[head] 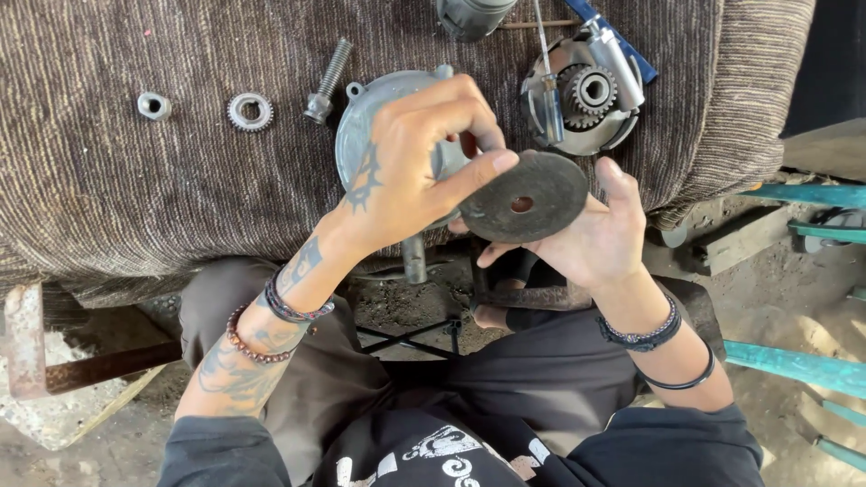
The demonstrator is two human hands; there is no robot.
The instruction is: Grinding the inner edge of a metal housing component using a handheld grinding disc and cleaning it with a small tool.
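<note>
We see both hands pinching one dark disc (523,196) | left hand (410,162) thumb on its left rim, right hand (591,230) cupped beneath | disc: round, flat, rusty-grey, small centre hole | held above the grey metal cover (361,135) on the brown cloth-covered worktop (108,180).

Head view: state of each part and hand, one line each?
Disc: dark, round, centre hole, held flat between both hands.
Left hand: thumb on the disc's rim, fingers curled over it.
Right hand: palm up, under the disc.
Cover: grey, lying on the cloth, partly hidden.
Gear assembly: on the cloth, gears exposed.
Bolt: loose, on its side.
Nut: loose, flat.
Toothed ring: loose, flat.
</note>
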